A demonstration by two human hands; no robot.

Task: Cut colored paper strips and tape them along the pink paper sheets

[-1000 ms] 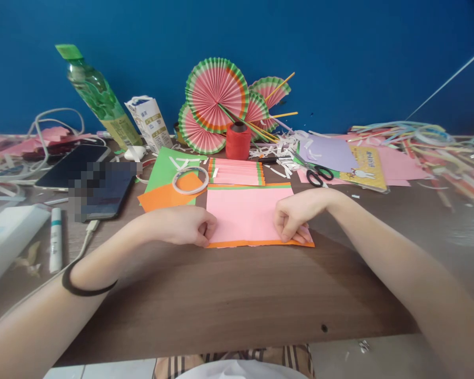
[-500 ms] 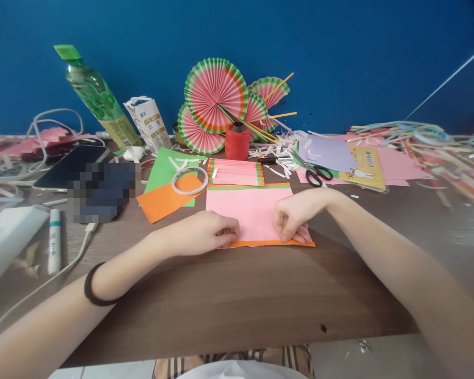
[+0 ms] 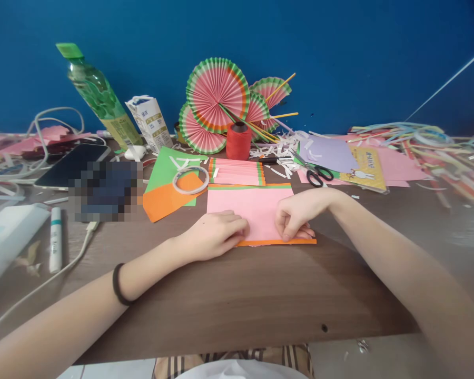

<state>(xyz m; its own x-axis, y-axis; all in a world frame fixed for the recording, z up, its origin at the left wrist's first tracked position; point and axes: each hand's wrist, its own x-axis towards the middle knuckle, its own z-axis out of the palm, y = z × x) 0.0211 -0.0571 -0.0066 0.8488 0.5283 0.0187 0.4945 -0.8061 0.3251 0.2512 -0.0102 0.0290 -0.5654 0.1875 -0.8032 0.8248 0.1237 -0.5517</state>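
Note:
A pink sheet of paper (image 3: 256, 213) lies flat on the table, with a green and orange band along its far edge and an orange strip (image 3: 266, 242) along the near one. My left hand (image 3: 215, 236) has its fingers curled on the near edge, left of the middle. Thumb and fingers of my right hand (image 3: 294, 215) are closed on the same edge near the right corner. Just behind the sheet rests a pleated pink paper (image 3: 237, 172) with orange and green ends.
Behind are a red thread spool (image 3: 238, 143), pleated paper fans (image 3: 217, 95) and black-handled scissors (image 3: 319, 176). A tape roll (image 3: 190, 180) sits on orange paper (image 3: 161, 202) at the left. Further left stand a green bottle (image 3: 98, 97), a carton (image 3: 149, 123) and a marker (image 3: 56, 239).
My left hand has slid right along the near edge of the pink paper, toward its middle. My right hand stays at almost the same spot.

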